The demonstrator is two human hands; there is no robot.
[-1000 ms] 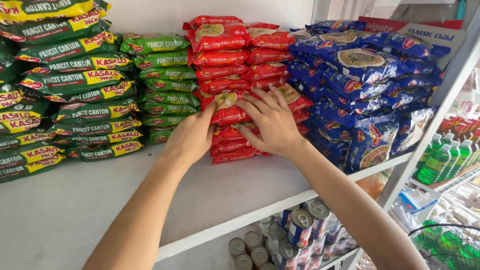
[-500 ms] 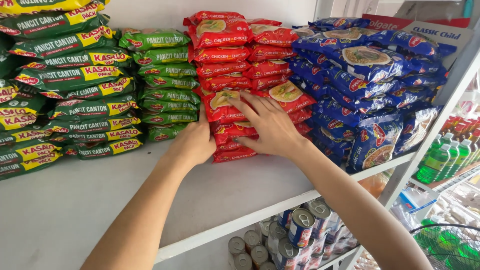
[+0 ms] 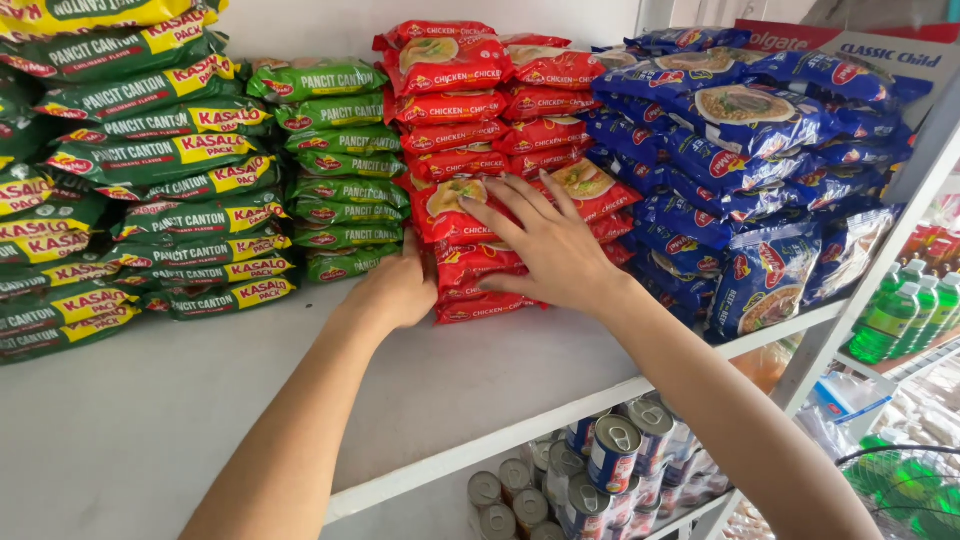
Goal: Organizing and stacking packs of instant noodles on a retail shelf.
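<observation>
- Our right hand (image 3: 545, 245) lies spread flat on the red packs (image 3: 470, 215), stacked mid-shelf (image 3: 200, 400); our left hand (image 3: 395, 290) presses their left side, fingers hidden.
- The slick, uneven stack could slide forward or tip toward the green packs (image 3: 340, 170).
- The lower cans (image 3: 610, 455) are partly cut off.

Both hands, left (image 3: 395, 290) and right (image 3: 545, 245), press the red noodle packets (image 3: 470, 205) on the white shelf (image 3: 200, 400).
</observation>
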